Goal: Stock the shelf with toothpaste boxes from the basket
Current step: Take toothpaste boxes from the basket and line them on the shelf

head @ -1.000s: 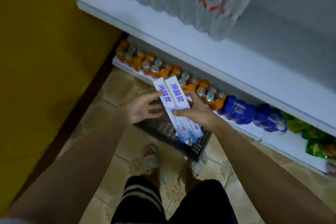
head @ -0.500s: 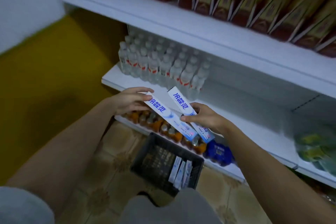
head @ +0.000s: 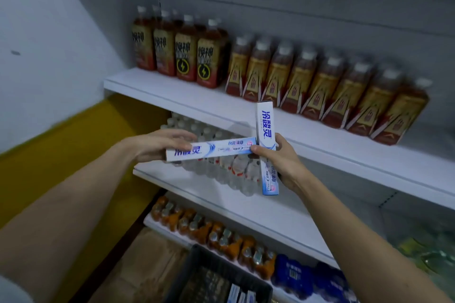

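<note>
Head view: each hand's got one toothpaste box. Left hand (head: 160,145) grips the flat box (head: 211,149), long axis running left-right. Right hand (head: 280,157) is wrapped round the upright box (head: 265,130), whose top end reaches the shelf (head: 187,96) edge, just left of the near bottles (head: 320,81). I'd guess the right box goes in first since it's closer. Basket (head: 197,268) is cut off at the bottom, a few boxes left inside, can't count them.
</note>
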`<state>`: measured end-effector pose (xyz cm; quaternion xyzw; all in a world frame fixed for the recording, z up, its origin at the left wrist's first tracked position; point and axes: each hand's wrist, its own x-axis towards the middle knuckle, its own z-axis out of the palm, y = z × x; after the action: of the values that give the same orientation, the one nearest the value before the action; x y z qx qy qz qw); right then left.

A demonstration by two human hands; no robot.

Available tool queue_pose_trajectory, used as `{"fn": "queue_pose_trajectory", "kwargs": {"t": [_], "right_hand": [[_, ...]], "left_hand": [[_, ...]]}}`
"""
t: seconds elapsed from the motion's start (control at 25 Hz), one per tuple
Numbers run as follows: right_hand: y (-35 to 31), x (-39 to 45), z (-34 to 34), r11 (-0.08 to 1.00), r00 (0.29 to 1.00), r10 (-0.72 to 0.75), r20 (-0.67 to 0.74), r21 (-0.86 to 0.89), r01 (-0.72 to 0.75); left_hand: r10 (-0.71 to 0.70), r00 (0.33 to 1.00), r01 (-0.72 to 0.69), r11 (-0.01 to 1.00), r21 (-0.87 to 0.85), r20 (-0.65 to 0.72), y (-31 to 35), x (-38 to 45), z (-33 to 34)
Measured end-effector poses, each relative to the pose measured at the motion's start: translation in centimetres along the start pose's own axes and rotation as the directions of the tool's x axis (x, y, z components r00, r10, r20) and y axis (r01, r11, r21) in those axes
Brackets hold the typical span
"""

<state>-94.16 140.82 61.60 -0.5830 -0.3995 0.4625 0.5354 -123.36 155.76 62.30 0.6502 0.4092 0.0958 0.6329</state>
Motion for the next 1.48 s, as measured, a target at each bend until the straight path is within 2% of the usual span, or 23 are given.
{"fn": "queue_pose_trajectory", "kwargs": {"t": [0.08,0.2,0.44,0.6,0.68,0.76,0.88,1.0,1.16,1.28,1.48], "right_hand": [[-1.5,0.1,0.1,0.999,0.999,-0.026,0.034,-0.020,0.026],[-2.8,0.3,0.6,0.997,0.997,-0.072,-0.003,-0.023,0.072],[-3.9,0.1,-0.5,0.995,0.995,-0.082,-0.048,-0.053,0.080],[-9.2,-0.2,-1.1,0.973,0.979,-0.181,-0.091,-0.158,0.165],[-13.2,-0.7,-1.3,0.943,0.959,-0.268,-0.094,-0.229,0.241],[-17.0,-1.7,-1.2,0.893,0.930,-0.356,-0.092,-0.325,0.310],[-22.3,-3.6,-1.1,0.828,0.884,-0.457,-0.095,-0.409,0.384],[-27.4,-5.4,-1.2,0.761,0.863,-0.499,-0.078,-0.516,0.394],[-33.0,-6.7,-2.1,0.715,0.827,-0.556,-0.081,-0.554,0.426],[-36.4,-7.1,-3.9,0.692,0.819,-0.570,-0.075,-0.581,0.428],[-40.7,-6.6,-9.1,0.615,0.821,-0.561,-0.112,-0.720,0.322]], "left_hand": [[-0.073,0.988,0.030,0.955,0.294,0.134,3.8,-0.3,0.7],[-0.114,0.970,0.008,0.895,0.445,0.213,7.2,-0.1,2.8],[0.015,0.992,-0.058,0.936,0.348,0.124,7.3,0.1,4.2],[0.158,0.987,-0.158,0.929,0.335,0.025,12.8,-1.7,1.9],[0.282,0.957,-0.234,0.889,0.393,-0.068,16.5,-3.2,0.7],[0.422,0.892,-0.307,0.828,0.469,-0.160,19.8,-4.8,-0.5],[0.552,0.819,-0.388,0.734,0.558,-0.156,24.2,-7.3,-2.2],[0.636,0.764,-0.422,0.622,0.659,-0.111,28.8,-9.3,-3.3],[0.725,0.686,-0.469,0.515,0.718,-0.072,34.5,-10.8,-3.0],[0.753,0.657,-0.520,0.489,0.701,-0.038,37.9,-10.7,-2.1],[0.777,0.628,-0.473,0.420,0.775,-0.038,43.3,-7.8,-0.4]]}}
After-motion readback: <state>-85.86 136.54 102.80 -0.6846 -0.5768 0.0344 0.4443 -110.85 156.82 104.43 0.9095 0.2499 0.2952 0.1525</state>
